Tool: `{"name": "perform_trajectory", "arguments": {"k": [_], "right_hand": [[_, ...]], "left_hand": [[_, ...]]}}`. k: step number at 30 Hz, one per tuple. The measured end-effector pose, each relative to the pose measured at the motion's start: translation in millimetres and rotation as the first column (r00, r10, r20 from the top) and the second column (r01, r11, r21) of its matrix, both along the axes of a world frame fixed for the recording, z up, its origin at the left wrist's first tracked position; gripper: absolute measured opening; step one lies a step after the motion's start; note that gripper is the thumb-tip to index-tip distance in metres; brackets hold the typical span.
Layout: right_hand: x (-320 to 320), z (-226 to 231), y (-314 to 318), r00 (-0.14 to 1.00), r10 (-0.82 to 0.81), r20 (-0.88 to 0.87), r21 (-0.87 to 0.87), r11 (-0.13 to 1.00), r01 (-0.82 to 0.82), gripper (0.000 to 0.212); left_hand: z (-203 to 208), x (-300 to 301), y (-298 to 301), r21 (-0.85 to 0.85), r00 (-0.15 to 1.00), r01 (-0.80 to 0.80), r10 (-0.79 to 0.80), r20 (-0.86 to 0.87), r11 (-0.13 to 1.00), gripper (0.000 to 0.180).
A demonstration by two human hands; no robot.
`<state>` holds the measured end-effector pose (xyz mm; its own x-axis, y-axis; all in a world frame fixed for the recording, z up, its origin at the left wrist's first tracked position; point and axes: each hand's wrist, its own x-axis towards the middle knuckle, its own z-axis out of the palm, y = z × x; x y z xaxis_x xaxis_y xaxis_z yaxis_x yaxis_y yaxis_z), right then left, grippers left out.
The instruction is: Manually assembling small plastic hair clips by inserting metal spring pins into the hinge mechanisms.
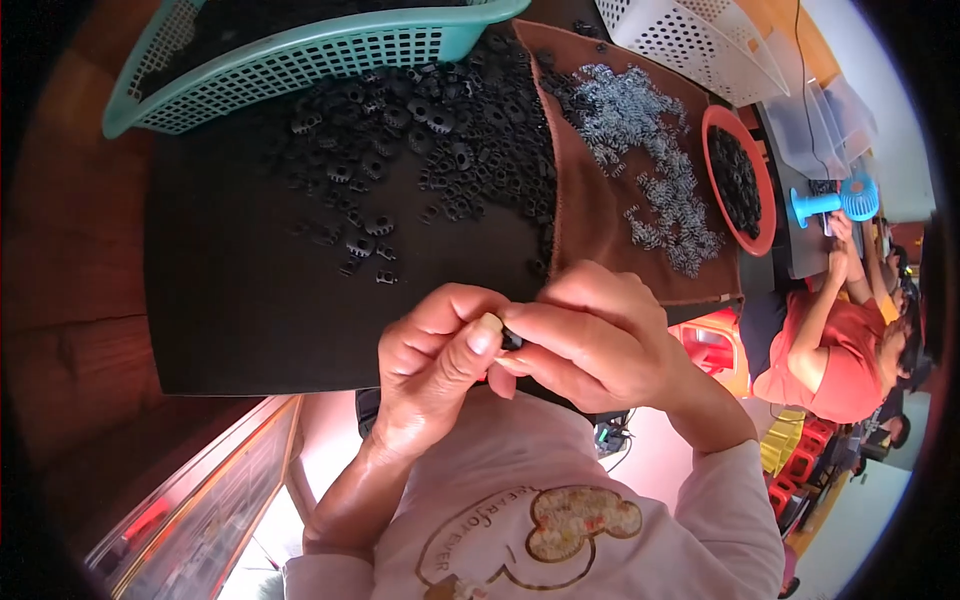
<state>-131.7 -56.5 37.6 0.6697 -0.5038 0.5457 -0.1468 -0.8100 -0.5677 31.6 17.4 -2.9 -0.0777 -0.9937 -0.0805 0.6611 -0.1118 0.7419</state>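
Note:
Both hands meet just past the table's front edge. My left hand [440, 350] is closed, its thumb pressing on a small black part [511, 341] that is mostly hidden by fingers. My right hand [595, 340] pinches the same part from the other side. Beyond them, many small black plastic pieces [450, 120] with toothed edges lie heaped on the dark tabletop [240, 300]. To the right, a pile of small metal springs [640, 120] is spread on a brown cloth [590, 220].
A green plastic basket [300, 75] stands at the far left, a white perforated basket [690, 50] at the far right. An orange bowl [768, 215] holds black pieces. Near it is a blue fan [858, 197]. Another person in a red shirt [830, 355] sits at right.

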Motion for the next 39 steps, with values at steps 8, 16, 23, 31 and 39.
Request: {"name": "perform_trajectory", "arguments": {"k": [8,16,23,31,39], "right_hand": [[6.5,-0.4,-46.0,0.999,-0.022,-0.025,0.159,0.987,0.026,0.022],[53.2,-3.5,-69.1,0.824,0.006,-0.567,-0.312,0.924,-0.222,0.017],[59.8,-5.7,-68.7,0.793,-0.032,-0.609,-0.329,0.919,-0.216,0.016],[42.5,-6.5,-66.8,0.933,0.068,-0.353,-0.042,0.995,-0.088,0.015],[8.8,13.1,-41.2,0.996,0.027,-0.08,0.286,0.958,-0.004,0.014]], "left_hand": [[-3.4,-1.8,0.0,-0.039,0.999,-0.039,0.04,0.029,0.998,0.023],[-3.7,-0.6,-1.4,-0.035,0.999,-0.031,0.033,0.038,0.999,0.024],[-5.3,-0.5,-0.7,-0.038,0.999,-0.038,0.039,0.032,0.999,0.023],[-5.7,-2.0,0.0,-0.019,0.997,-0.074,0.075,0.004,0.997,0.022],[-5.6,-3.5,-3.3,-0.02,0.992,-0.126,0.125,-0.028,0.992,0.03]]}}
